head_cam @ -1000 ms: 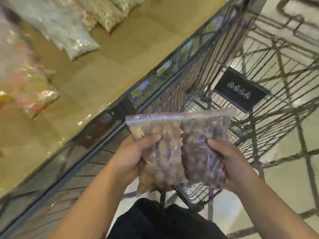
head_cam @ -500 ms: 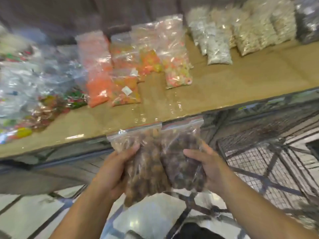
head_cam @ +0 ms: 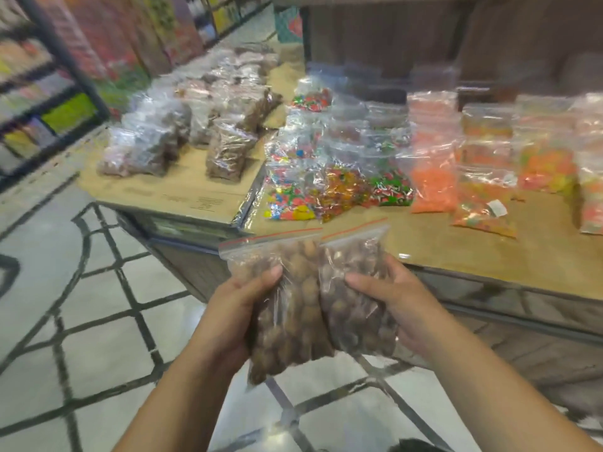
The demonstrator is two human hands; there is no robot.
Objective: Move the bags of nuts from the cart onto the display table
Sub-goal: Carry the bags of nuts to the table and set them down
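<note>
Change: since half a second ago the view has swung left along the display table [head_cam: 456,246]. The cart is now out of sight, and a cluster of brown bags [head_cam: 225,154] shows at the table's left end. The grip looks unchanged.
Left hand [head_cam: 241,308]: grips the lighter nut bag [head_cam: 293,308], thumb across its front, fingers hidden behind it.
Right hand [head_cam: 391,298]: grips the darker nut bag [head_cam: 355,305], thumb on the front, fingers curled round its far edge.
Where the bags are: upright, side by side and touching, zip tops up. They are held over the tiled floor [head_cam: 98,321], just short of the table's front edge and not yet on it.
Straight ahead: bright candy bags [head_cam: 326,190], near the front edge.
What it means: the carry looks about halfway done. The brown bags to the left seem the likely place for these two.
</note>
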